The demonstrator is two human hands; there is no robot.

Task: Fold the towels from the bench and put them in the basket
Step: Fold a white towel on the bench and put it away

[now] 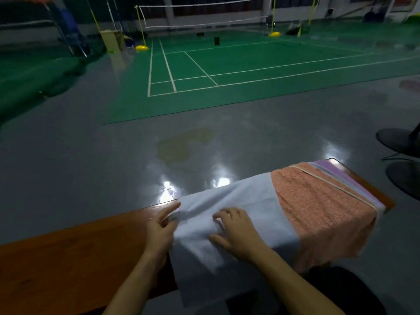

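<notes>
Towel [227, 208] drapes over the bench [68, 258]; left hand [160, 230] pinches its edge, right hand [236, 230] presses flat, fingers spread, anchoring the fold.

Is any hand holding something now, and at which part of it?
The left hand pinches the grey towel at its left edge. The right hand only rests on top of it.

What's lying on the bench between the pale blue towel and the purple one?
In the head view, the orange towel lies between the pale blue towel and the purple towel, overlapping the blue one's edge.
</notes>
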